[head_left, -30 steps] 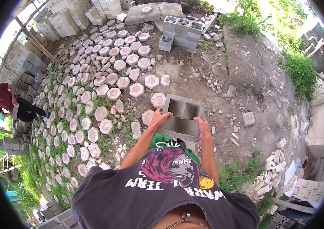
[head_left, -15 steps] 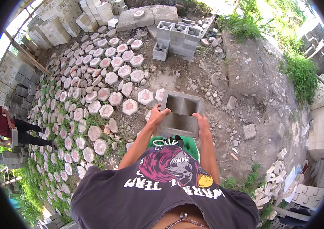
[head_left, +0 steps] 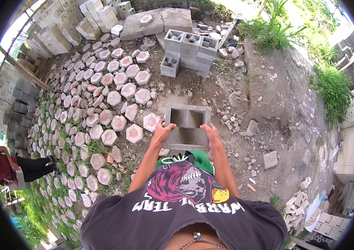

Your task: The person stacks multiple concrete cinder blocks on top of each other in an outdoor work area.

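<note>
At centre, grasping one grey hollow block (head_left: 188, 128), with left hand (head_left: 162, 132) on its 9 o'clock side, right hand (head_left: 211, 135) on 3, thumbs over the rim. Hollows facing up, shaded inside; long axis impossible to tell from near-square outline. Toward 12, three stacked columns (head_left: 198, 51) plus one lower block (head_left: 169, 71), showing four open tops. Toward 9, hexagonal pavers (head_left: 118, 123), beyond counting. Between 8 and 9, one co-worker (head_left: 4, 167).

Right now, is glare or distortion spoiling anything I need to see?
Head view: glare bleaches the upper right beyond the grass; head view: fisheye tilts the stacks at upper left; head view: the block reads clearly, its cavities shadowed.
</note>
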`<state>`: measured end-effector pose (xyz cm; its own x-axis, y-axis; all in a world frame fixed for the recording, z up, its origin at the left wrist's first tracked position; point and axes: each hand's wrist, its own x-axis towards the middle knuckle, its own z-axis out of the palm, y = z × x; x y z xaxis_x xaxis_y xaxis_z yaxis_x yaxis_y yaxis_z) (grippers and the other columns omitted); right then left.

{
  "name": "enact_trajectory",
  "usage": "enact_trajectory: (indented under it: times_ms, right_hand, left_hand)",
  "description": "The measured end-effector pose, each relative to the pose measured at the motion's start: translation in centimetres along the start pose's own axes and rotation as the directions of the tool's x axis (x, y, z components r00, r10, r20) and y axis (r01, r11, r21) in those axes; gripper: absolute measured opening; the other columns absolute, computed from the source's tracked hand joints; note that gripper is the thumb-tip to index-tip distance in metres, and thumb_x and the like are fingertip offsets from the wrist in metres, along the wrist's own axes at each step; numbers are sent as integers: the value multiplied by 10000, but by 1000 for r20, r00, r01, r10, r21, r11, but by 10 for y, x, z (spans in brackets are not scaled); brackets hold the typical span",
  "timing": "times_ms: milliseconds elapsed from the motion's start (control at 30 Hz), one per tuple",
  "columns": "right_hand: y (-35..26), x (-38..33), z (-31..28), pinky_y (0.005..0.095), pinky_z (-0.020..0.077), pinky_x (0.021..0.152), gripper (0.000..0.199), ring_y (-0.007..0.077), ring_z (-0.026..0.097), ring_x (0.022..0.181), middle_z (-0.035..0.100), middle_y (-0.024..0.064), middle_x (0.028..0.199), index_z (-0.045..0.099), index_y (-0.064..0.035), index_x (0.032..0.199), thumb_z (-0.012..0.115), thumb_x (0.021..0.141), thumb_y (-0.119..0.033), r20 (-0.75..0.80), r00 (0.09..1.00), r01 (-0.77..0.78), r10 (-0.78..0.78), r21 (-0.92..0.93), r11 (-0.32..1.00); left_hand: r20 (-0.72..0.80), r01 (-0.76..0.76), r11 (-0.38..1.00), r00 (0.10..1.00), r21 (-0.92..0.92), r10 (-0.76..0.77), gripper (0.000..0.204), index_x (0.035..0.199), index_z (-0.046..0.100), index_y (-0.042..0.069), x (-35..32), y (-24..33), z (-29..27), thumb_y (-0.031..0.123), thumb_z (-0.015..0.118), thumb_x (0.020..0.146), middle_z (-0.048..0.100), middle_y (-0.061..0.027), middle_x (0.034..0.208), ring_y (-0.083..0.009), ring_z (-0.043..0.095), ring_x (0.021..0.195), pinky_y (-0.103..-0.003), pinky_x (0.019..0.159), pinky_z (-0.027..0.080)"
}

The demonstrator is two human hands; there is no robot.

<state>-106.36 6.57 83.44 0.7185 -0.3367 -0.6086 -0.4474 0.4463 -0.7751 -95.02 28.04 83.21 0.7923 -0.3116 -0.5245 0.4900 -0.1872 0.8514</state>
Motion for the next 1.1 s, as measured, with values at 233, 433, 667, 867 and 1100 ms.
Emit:
enact_trajectory:
  times_ms: [233,433,667,867,1100]
  right_hand:
    - [-88,116,-36,390,326,1057,1015,320,401,1289,367,267,1408,164,49,1467,705,671,-274,-121,993,-10,-9,-154,988]
    - [-146,174,-33,388,332,1054,1010,323,398,1295,364,273,1412,208,54,1457,702,654,-309,-51,998,-32,22,-215,976]
    - [-178,267,-30,385,368,1019,946,297,462,1227,450,228,1349,264,54,1434,697,667,-292,-27,997,-81,77,-227,970]
    - [-209,343,6,389,430,941,785,269,533,1107,534,186,1229,387,36,1355,677,693,-270,-110,991,-107,81,-254,961]
    - [-256,412,60,374,442,921,878,269,552,1071,536,194,1217,266,54,1417,685,705,-244,-96,991,-107,95,-131,986]
  left_hand:
    - [-122,-78,997,989,18,80,831,1334,391,-71,119,28,70,259,759,666,558,-213,1188,-246,568,1065,-352,904,465]
    - [-175,-43,998,984,-40,36,822,1333,394,-69,180,62,85,246,758,667,567,-204,1172,-246,583,1027,-339,872,473]
    - [-206,4,998,978,-57,-16,782,1317,400,-69,240,110,93,222,756,684,576,-195,1160,-238,590,995,-336,849,480]
    - [-178,43,998,983,-38,-49,770,1314,401,-60,330,145,73,213,755,688,585,-188,1143,-228,589,994,-333,842,483]
    - [-153,3,1000,988,22,0,762,1316,406,-50,414,208,34,181,756,681,585,-176,1144,-223,589,1008,-328,874,480]
